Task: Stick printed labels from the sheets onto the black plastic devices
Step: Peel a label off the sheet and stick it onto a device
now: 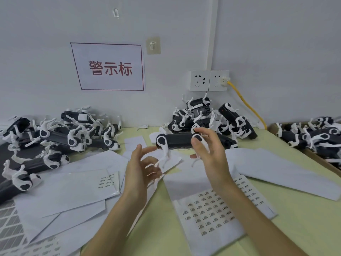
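A black plastic device [177,140] with white end caps and dangling white legs is held level above the table's middle. My right hand [206,146] grips its right end, thumb on the white cap. My left hand [142,163] is just below and left of it, fingers apart, the index fingertip touching the left end cap. A label sheet [212,211] with several rows of small printed labels lies under my right forearm. Another sheet [106,180] with a few labels lies to the left.
Heaps of the same devices lie at the left [55,137], at the back by the wall sockets [208,117] and in a cardboard box [313,137] at the right. Loose white backing sheets [276,170] cover the yellow-green table [304,218]. A yellow cable [247,104] hangs from a socket.
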A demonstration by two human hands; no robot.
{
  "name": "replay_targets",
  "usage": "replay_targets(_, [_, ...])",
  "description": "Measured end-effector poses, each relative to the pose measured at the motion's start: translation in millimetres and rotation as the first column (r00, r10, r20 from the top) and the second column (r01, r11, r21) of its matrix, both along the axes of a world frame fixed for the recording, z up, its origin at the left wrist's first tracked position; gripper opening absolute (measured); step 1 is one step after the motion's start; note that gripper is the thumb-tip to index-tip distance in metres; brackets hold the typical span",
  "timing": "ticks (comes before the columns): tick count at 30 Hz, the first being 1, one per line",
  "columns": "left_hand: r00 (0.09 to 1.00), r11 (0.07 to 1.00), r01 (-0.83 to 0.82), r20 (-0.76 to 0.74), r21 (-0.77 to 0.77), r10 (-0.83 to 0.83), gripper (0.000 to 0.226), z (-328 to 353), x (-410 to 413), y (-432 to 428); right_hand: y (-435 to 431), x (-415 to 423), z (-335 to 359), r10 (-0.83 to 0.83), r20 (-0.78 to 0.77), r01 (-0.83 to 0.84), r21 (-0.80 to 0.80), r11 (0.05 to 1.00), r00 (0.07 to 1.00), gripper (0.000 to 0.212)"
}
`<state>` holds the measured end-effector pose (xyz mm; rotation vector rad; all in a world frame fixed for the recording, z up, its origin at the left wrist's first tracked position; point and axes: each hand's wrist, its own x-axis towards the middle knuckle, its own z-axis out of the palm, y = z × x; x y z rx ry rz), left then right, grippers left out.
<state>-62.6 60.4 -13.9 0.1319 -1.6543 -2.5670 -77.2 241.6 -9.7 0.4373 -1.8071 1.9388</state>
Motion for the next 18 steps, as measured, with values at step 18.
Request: replay_targets(18, [0.957, 0.952, 0.271, 0.062, 0.144, -0.282, 0.018, 8, 8, -2, 5, -1, 6, 0.211, 0.261, -0.248, 0.119, 0.962, 0.942, 0.045])
